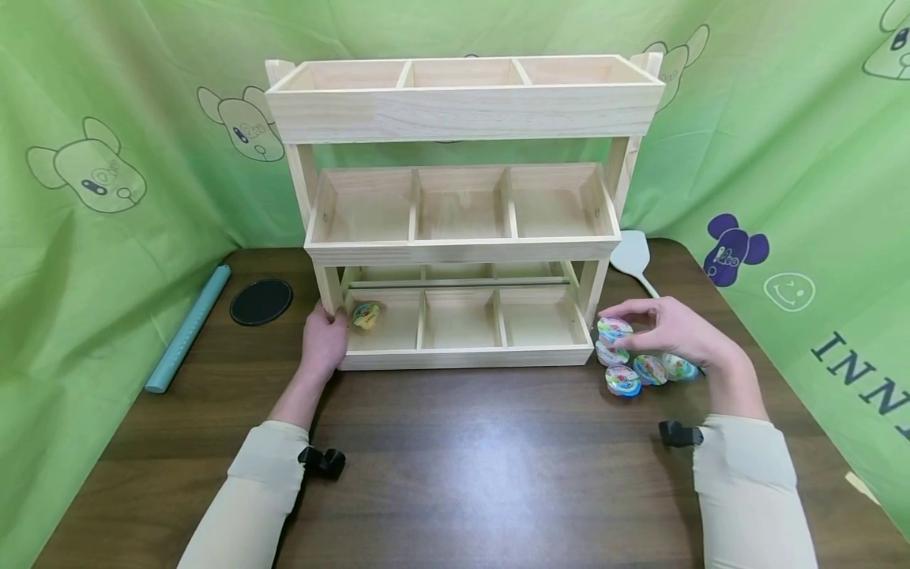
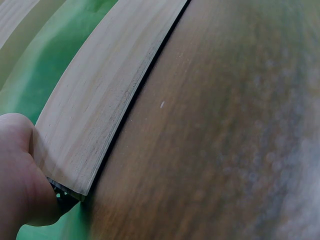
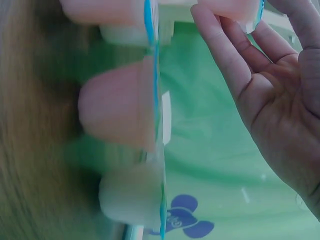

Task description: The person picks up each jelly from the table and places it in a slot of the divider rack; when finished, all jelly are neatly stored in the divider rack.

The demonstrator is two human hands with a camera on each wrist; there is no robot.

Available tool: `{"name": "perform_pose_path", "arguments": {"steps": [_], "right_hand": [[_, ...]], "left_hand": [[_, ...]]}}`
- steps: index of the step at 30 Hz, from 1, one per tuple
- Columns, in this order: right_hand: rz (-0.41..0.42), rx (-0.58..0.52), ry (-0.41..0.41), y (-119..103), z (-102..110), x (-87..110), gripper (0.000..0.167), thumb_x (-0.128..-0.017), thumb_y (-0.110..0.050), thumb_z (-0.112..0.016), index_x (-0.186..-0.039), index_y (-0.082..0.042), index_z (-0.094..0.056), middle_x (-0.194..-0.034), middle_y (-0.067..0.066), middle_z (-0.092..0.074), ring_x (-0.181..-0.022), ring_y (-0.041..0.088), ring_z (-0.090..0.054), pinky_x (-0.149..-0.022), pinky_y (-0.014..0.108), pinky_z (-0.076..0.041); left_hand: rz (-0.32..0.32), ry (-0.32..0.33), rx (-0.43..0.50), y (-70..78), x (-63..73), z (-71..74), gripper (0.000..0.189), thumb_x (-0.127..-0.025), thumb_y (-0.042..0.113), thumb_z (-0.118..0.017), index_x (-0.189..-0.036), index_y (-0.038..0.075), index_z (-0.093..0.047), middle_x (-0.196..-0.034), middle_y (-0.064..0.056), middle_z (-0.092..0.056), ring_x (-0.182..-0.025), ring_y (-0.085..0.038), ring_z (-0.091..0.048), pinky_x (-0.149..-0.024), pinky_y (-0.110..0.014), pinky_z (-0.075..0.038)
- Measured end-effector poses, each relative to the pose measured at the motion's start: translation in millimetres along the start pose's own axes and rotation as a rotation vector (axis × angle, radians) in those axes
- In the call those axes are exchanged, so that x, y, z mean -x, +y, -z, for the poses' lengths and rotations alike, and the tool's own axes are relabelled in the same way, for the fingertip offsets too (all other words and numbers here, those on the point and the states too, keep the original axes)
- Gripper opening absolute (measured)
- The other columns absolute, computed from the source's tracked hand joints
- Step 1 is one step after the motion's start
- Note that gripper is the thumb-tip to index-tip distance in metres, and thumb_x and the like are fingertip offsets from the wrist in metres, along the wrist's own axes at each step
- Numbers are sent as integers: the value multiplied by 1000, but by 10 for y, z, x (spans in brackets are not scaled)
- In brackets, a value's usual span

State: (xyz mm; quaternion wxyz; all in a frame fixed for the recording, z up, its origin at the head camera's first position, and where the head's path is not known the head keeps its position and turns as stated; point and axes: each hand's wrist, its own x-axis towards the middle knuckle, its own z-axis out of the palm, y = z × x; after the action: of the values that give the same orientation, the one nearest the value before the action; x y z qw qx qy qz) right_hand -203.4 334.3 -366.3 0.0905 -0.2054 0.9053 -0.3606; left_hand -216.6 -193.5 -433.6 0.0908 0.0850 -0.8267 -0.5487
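A pale wooden three-tier rack stands upright on the table, each tier split into compartments. My left hand grips the left end of its bottom tier; in the left wrist view the thumb side lies against the end of the front board. One jelly cup with a yellowish look lies in the bottom tier's left compartment. At the rack's right, my right hand pinches a jelly cup with pink contents between thumb and fingers. Several other jelly cups with colourful printed lids stand close together beneath that hand.
A white spatula-like paddle lies behind the right hand. Left of the rack are a round black disc and a light blue roll. Green printed cloth surrounds the dark wooden table.
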Motion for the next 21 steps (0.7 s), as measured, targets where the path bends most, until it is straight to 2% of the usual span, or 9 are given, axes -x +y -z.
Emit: {"name": "perform_pose_path", "arguments": {"steps": [8, 16, 21], "right_hand": [[88, -81, -28, -163, -166, -145, 42, -84, -13, -83, -124, -8, -72, -119, 6, -72, -99, 8, -64, -81, 22, -51], [101, -174, -56, -346, -418, -342, 44, -82, -15, -85, -124, -8, -71, -117, 6, -72, -97, 19, -65, -80, 27, -55], [123, -257, -58, -453, -566, -440, 47, -82, -13, -85, -125, -5, -69, -119, 7, -70, -101, 21, -65, -82, 30, -56]], "left_hand": [[-5, -6, 16, -8, -2, -3, 48, -105, 14, -42, -145, -12, -39, -140, -33, -50, -123, -37, -50, -105, -50, -40], [2, -23, 17, -10, -1, 4, 51, -105, 15, -41, -148, -11, -35, -143, -33, -47, -126, -39, -49, -107, -51, -39], [11, -27, 17, -8, -3, 8, 51, -105, 15, -41, -149, -10, -35, -144, -33, -47, -126, -39, -49, -107, -51, -39]]}}
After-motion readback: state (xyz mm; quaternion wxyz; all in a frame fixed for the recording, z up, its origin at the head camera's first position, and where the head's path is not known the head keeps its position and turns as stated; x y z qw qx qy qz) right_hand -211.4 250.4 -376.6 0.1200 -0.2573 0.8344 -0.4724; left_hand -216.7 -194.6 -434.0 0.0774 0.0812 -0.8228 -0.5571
